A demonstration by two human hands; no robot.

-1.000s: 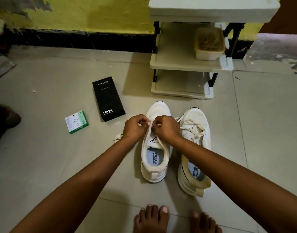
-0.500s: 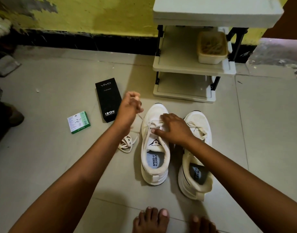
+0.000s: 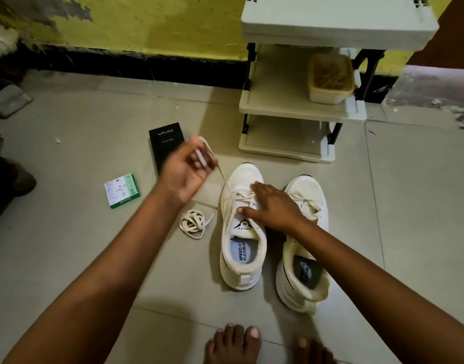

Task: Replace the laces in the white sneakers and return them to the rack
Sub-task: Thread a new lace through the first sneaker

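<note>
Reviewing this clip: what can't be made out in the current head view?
- Left hand: motion-blurred, so its grip on the lace is unclear.
- Left sneaker eyelets: covered by the right hand.
- Tub contents: too blurry.
- Green box print: too small.

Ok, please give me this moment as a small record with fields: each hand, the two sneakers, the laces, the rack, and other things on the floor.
left hand: raised, grips a lace that runs down to the left sneaker
right hand: fingers flat, presses on the left sneaker
right sneaker: on the floor beside it, laced
loose lace: coiled on the floor, left of the left sneaker
rack: behind the sneakers, holds a tub on its middle shelf
floor items: black box, green box
</note>
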